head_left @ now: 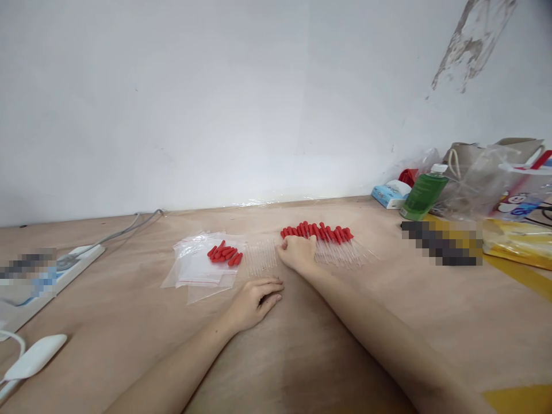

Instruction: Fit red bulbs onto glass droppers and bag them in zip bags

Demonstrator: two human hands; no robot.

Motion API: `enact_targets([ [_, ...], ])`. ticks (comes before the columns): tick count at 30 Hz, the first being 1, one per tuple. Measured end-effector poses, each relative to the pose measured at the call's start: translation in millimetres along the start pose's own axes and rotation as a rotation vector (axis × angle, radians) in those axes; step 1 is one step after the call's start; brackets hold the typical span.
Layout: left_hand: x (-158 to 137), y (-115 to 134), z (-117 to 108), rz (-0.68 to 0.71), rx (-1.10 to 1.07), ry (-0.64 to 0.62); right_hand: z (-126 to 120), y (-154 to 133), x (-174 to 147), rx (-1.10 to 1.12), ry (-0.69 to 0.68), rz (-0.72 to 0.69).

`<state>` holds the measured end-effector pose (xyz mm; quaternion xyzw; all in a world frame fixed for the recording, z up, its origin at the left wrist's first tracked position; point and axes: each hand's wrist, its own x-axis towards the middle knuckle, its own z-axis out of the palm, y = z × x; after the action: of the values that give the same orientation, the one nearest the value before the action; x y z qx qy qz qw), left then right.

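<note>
My right hand (pixel 299 251) is closed, its fingers bent down at the left end of a row of droppers (pixel 334 244) with red rubber bulbs and thin clear tubes. The hand covers part of that row, and what its fingertips hold, if anything, is hidden. Bare clear glass tubes (pixel 260 257) lie side by side just left of it. Nearer to me, my left hand (pixel 254 302) rests on the table with fingers loosely stretched and thumb apart, holding nothing. Loose red rubber bulbs (pixel 224 253) are heaped on clear zip bags (pixel 194 270) at the left.
A white power strip (pixel 81 261) with cables runs along the left, near a white plug-like object (pixel 38 356). At the right stand a green bottle (pixel 425 192), a blue tissue pack (pixel 390 194) and plastic bags (pixel 470 178). The wall (pixel 259 115) bounds the wooden table behind.
</note>
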<state>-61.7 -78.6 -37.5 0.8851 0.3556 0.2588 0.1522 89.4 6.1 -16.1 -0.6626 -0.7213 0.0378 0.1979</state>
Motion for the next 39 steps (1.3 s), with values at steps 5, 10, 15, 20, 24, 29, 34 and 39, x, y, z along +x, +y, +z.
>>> enact_targets([
  [5,0,-5,-3,-0.055,0.14,0.237,6,-21,7,-0.02,-0.108,0.062],
  [10,1,-38,-29,-0.257,0.528,0.539,6,-23,14,0.006,-0.165,0.076],
  [15,-2,-57,-42,-0.5,0.81,0.512,6,-25,15,0.019,-0.168,0.064],
  [20,-3,-55,-41,-0.542,0.821,0.455,-2,-18,3,0.037,-0.094,0.017],
  [24,-2,-53,-41,-0.543,0.784,0.417,-9,7,-18,0.091,0.09,-0.069],
  [29,-2,-53,-39,-0.547,0.728,0.428,-8,48,-50,0.185,0.245,-0.258],
  [34,-2,-57,-39,-0.535,0.697,0.507,-10,74,-68,0.323,0.271,-0.396],
  [39,0,-47,-31,-0.321,0.471,0.613,-14,79,-73,0.384,0.238,-0.478],
])
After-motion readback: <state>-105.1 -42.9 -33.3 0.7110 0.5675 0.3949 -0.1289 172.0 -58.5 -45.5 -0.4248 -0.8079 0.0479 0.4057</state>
